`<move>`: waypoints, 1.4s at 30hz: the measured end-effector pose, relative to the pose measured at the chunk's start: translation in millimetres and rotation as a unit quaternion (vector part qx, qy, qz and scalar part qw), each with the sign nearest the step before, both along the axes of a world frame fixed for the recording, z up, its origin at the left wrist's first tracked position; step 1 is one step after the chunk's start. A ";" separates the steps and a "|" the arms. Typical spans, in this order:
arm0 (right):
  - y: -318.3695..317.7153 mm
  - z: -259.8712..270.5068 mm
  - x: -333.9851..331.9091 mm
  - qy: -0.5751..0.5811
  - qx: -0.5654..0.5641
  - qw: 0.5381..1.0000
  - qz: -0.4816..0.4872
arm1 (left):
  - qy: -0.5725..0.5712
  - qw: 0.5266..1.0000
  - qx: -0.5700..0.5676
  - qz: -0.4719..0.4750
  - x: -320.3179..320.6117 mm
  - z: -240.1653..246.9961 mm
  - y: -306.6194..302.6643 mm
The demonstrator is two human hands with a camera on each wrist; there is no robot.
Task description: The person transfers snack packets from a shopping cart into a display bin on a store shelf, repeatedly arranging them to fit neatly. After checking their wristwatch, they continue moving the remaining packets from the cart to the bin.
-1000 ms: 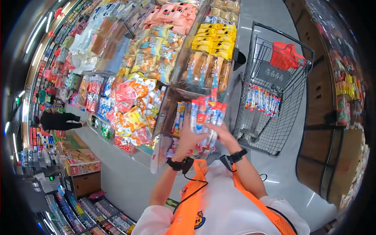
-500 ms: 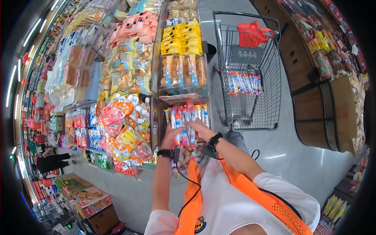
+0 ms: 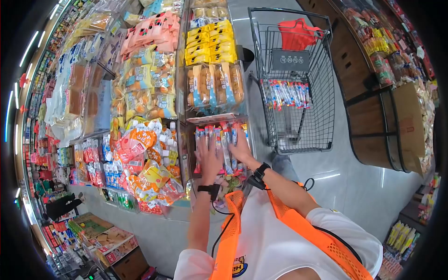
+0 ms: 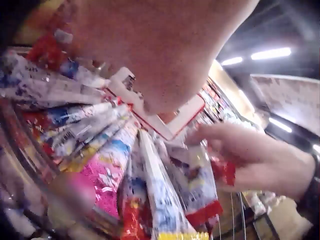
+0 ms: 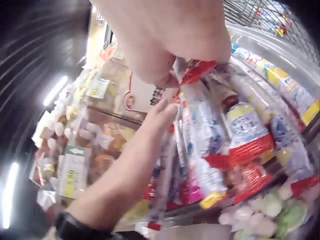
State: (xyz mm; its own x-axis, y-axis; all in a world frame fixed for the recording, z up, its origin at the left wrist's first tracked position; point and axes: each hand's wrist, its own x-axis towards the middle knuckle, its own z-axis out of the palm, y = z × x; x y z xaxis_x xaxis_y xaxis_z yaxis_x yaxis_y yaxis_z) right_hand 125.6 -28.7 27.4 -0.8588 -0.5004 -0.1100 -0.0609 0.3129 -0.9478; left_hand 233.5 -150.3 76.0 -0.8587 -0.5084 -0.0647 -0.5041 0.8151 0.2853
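Observation:
In the head view, a clear-walled bin [image 3: 191,140] holds slender wrapped snack sticks [image 3: 227,161], printed white, blue and red, lying side by side. My left hand [image 3: 210,158] rests over the left part of this row with fingers stretched away from me. At the row's right side, my right hand [image 3: 241,148] lies against the sticks, its fingers extended along them. The right wrist view shows the red end of one stick [image 5: 199,71] under the right hand. Pink-wrapped sweets [image 4: 105,185] show among the sticks in the left wrist view.
Right of the display stands a wire shopping cart [image 3: 298,133] with more snack sticks [image 3: 287,94] and a red bag [image 3: 298,35]. Packaged breads [image 3: 214,86] fill the section beyond the bin; orange pouches [image 3: 144,144] are heaped to the left. A wooden shelf unit [image 3: 373,126] borders the aisle.
Both hands have lowered the bundle of sticks into the bin and let go of it. The left hand has spread over the sticks; the right has shifted to their right side.

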 end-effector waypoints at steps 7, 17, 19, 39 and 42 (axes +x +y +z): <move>44.6 23.3 2.1 0.239 0.130 0.958 0.088 | -0.074 0.994 -0.018 -0.078 3.6 -16.8 0.7; 18.9 7.4 -0.4 0.315 0.250 0.913 0.064 | -0.115 0.993 0.010 0.010 -14.3 11.3 23.1; 19.4 -4.5 3.2 0.284 0.227 0.929 0.067 | -0.107 0.994 0.011 0.016 -2.8 13.8 26.9; 61.3 12.5 8.8 0.318 0.207 0.909 0.173 | 0.055 0.997 0.014 -0.049 30.2 24.0 4.6; 78.3 44.9 30.4 0.303 0.237 0.899 0.207 | 0.024 0.998 0.028 -0.048 61.5 14.4 5.7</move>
State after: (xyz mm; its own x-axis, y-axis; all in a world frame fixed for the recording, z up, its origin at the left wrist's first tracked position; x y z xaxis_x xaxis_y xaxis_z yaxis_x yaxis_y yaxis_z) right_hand 156.0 49.6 72.3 -0.5841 -0.8111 0.0307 -0.7259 0.5050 -0.4670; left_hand 295.1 -144.6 90.4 -0.9064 -0.4196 -0.0487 -0.4085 0.8415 0.3537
